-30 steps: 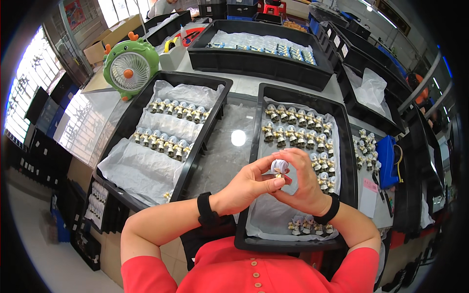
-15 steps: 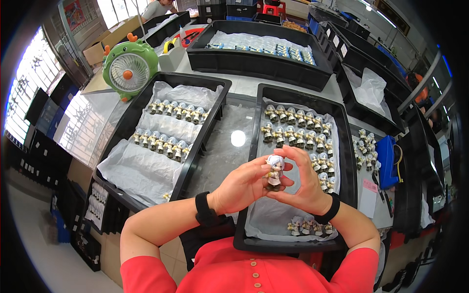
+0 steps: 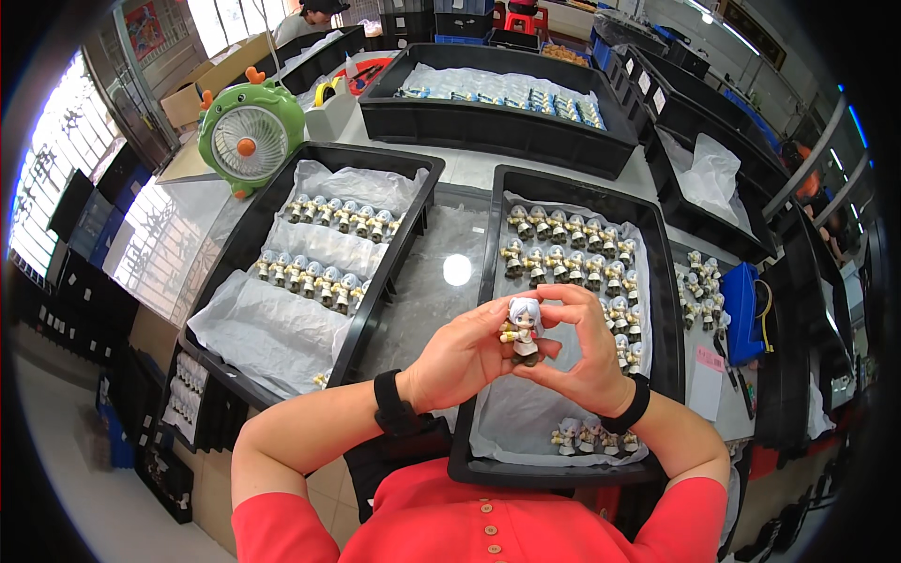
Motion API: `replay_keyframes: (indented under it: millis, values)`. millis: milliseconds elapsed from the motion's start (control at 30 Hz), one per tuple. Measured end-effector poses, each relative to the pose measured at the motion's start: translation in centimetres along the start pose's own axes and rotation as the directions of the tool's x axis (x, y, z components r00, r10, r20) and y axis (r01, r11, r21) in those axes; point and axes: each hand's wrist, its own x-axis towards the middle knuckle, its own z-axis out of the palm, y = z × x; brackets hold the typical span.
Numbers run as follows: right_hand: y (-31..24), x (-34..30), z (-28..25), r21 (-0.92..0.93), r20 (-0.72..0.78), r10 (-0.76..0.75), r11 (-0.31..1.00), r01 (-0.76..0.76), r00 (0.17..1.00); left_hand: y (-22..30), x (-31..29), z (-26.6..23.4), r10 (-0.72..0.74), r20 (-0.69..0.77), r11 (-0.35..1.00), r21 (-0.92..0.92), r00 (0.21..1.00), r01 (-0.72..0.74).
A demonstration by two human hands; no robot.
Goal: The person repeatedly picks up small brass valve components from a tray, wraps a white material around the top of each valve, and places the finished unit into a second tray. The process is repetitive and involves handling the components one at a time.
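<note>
Between both hands, above the near part of the right black tray [image 3: 662, 394], I hold a small figurine [image 3: 524, 342] with pale silver hair, a white outfit and dark feet. It stands upright. My left hand [image 3: 455, 361] grips it at its left side, thumb near the head. My right hand [image 3: 591, 361] curves around from the right, fingertips and thumb closed on the figurine. Rows of similar figurines [image 3: 572, 230] lie on white paper in this tray, and a short row of figurines [image 3: 589, 433] sits by its near edge.
A left black tray [image 3: 422, 188] holds two figurine rows on paper. Behind stands a larger black tray [image 3: 507, 141] with blue-and-white pieces. A green fan [image 3: 246, 131] is at the left. More figurines [image 3: 699, 286], a blue box [image 3: 743, 310] and a tag [image 3: 709, 385] lie at the right.
The figurine has turned and tilted slightly between my fingers, showing more of its yellow-trimmed side. My hands have barely moved. A person in the background now shows a dark cap.
</note>
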Motion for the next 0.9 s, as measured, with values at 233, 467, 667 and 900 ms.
replay_keyframes:
  millis: [233, 467, 667, 900]
  values:
    - [-0.07, 0.09, -0.26, 0.008, 0.042, 0.029, 1.0, -0.029, 0.999, 0.08, 0.1, -0.18, -0.038, -0.029, 0.999, -0.005, 0.999, 0.037]
    - [-0.03, 0.24, -0.19, 0.017, 0.05, 0.014, 1.0, -0.015, 0.999, 0.1, 0.1, -0.14, -0.043, -0.052, 0.999, -0.027, 0.998, 0.041]
    - [0.02, 0.16, -0.13, 0.022, 0.052, 0.013, 1.0, -0.014, 0.999, 0.21, 0.13, -0.11, -0.038, -0.034, 0.999, -0.018, 0.999, 0.038]
    - [0.77, -0.28, 0.41, -0.353, -0.11, -0.287, 0.906, 0.233, 0.952, -0.22, -0.47, 0.45, 0.178, 0.021, 0.898, 0.406, 0.984, -0.172]
